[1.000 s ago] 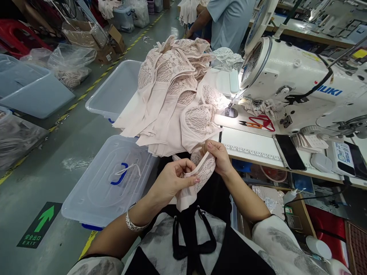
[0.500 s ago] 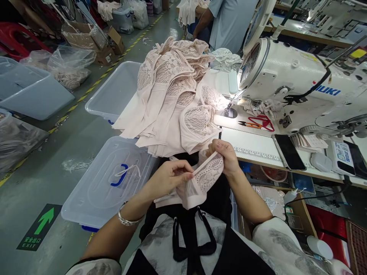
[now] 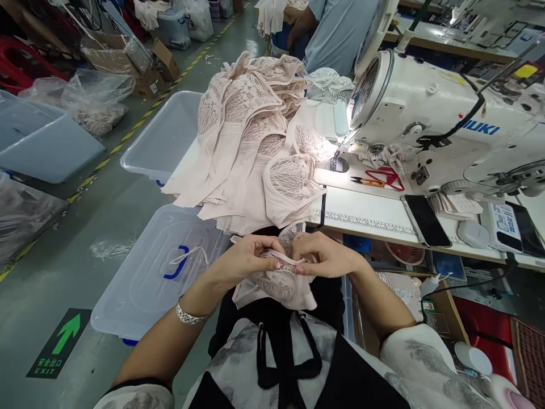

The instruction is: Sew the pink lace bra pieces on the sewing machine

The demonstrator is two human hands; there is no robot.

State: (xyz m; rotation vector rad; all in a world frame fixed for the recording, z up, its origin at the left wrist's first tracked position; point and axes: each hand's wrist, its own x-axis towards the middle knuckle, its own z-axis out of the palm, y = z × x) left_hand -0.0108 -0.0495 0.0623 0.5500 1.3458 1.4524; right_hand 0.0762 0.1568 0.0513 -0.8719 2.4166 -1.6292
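Note:
Above my lap, a pale pink lace bra (image 3: 276, 284) is gripped along a seam edge. My left hand (image 3: 255, 258) pinches that edge from the left, thumb on top. Close beside it, my right hand (image 3: 321, 255) pinches the same edge from the right, with its fingers bent. The lace cup hangs below the fingers, and more lace shows above them. Just beyond my hands, a pile of matching lace bras (image 3: 251, 136) covers the table's left end, some of it hanging over the front edge.
A white sewing machine (image 3: 426, 108) stands at the right, its needle area lit. Orange thread snips (image 3: 368, 181), a red triangular object (image 3: 389, 177) and a phone (image 3: 426, 220) lie before it. A lidded plastic box (image 3: 145, 272) and an open bin (image 3: 149, 136) sit at the left. Another person (image 3: 336, 34) is behind.
My right hand has come down and in toward my left hand. The bra's edge, stretched slantwise before, now lies nearly level between both hands, and the cup has turned.

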